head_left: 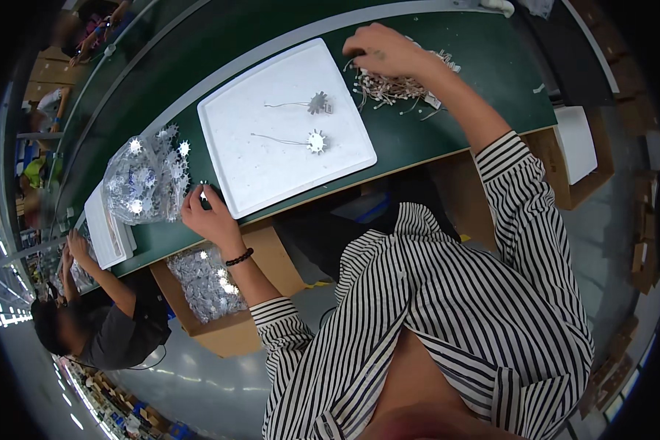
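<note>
White tray (260, 165) on green worktop (506, 95) above cardboard boxes (231, 339) and grey floor (187, 389)

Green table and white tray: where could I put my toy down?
The white tray is bare left of its two wired silver pieces and along its near rim. The green table has room between its near edge and the wire pile. Crowded: left of the tray, with the plastic bag and left hand, and at the pile, under the right hand.

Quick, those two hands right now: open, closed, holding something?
Left hand: closed, apparently pinching a small shiny piece.
Right hand: curled at the pile of wires; can't tell whether it grips any.
</note>
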Motion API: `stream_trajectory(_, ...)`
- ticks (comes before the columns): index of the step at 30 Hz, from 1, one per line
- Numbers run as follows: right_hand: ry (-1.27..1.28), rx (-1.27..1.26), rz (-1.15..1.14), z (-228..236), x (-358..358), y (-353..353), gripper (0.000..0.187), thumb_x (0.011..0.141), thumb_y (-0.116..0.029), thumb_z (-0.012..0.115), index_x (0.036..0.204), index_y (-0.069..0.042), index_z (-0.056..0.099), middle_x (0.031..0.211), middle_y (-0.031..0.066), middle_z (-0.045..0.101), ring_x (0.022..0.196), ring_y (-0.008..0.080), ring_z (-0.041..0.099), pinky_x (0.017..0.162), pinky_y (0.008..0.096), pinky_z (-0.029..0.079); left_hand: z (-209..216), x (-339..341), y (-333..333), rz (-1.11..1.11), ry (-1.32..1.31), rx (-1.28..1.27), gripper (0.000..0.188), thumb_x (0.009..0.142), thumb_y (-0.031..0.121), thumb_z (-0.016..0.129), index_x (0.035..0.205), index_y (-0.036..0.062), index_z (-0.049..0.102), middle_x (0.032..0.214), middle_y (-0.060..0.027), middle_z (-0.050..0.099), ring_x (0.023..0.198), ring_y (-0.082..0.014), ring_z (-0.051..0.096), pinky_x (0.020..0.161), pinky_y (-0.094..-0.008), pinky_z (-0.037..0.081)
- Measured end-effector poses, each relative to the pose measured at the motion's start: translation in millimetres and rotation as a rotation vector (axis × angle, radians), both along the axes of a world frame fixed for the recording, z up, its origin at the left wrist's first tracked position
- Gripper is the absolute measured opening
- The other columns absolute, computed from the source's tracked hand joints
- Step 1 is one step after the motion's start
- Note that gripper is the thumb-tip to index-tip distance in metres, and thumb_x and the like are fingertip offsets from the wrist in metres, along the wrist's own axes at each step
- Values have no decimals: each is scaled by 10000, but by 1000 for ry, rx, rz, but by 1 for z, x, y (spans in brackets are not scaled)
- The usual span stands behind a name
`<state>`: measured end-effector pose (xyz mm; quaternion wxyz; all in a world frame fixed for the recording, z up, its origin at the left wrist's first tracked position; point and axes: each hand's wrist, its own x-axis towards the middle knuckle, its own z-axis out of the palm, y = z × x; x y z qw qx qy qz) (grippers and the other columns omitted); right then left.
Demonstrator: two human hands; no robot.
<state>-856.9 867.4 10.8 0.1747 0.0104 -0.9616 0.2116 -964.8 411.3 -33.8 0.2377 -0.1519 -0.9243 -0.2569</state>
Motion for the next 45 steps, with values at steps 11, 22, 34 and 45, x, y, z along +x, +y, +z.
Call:
stream_trajectory(11, 318, -215, -72, 30, 8, -3, 148, 897, -86, 649, 1026, -24, 687, 837, 84, 632, 724, 230, 575, 687, 318, 461, -8, 9, 7, 203, 110, -26, 370, 925, 258, 686, 1233, 54, 675, 1268, -117, 649, 1142, -331, 544, 992, -429, 440)
stream_trajectory(22, 299, -1228, -122, 84, -9, -66, 209, 989, -145, 623, 1109, 1, 711, 737, 25, 595, 480, 82, 420, 442, 205, 320, 0, 7, -3, 94, -165, 722, 346, 877, 174, 749, 1162, -10, 681, 1002, -119, 715, 845, -192, 635, 787, -308, 522)
stream_trajectory(34, 358, -642, 53, 64, -57, -148, 142, 975, -136, 618, 1017, -8, 663, 696, 6, 570, 611, 88, 464, 562, 239, 375, 89, -85, 144, -723, -684, 923, 309, 905, 59, 705, 1206, -9, 698, 960, -86, 720, 842, -147, 670, 738, -245, 557)
stream_trajectory(45, 300, -855, -112, 35, -51, -167, 144, 956, -165, 661, 948, -23, 685, 701, -42, 526, 598, 51, 383, 539, 205, 310, 86, -66, 154, -935, -833, 919, 317, 883, 34, 730, 1174, -72, 659, 1007, -148, 728, 912, -217, 728, 793, -281, 611)
